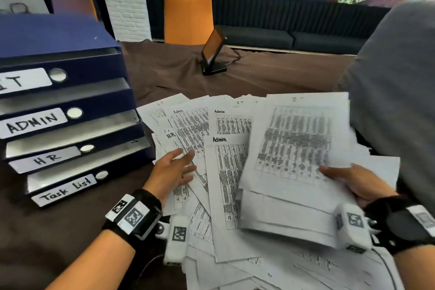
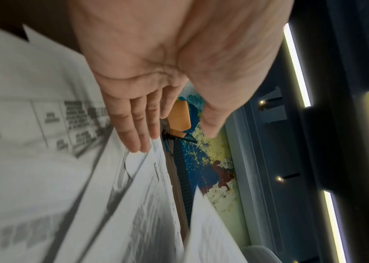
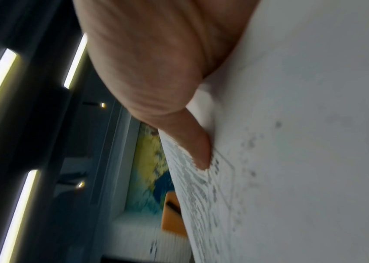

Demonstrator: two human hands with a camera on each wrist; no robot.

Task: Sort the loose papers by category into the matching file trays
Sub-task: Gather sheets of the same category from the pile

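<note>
Matt white paper sheets (image 1: 226,172) — dark, creased cloth table cover (image 1: 259,73) — smooth navy file trays (image 1: 70,92)

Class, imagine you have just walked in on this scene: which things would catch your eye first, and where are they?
A sprawl of printed papers covers the brown table's near right side. At left stands a dark blue stack of file trays labelled IT, ADMIN, HR and Task List. The right hand holds a sheet up; the left hand lies open over the papers.

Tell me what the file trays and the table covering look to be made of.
File trays: probably card or board, dark blue matte faces, white handwritten labels, round shiny silver buttons. Table covering: brown cloth, matte, with soft wrinkles and folds.
</note>
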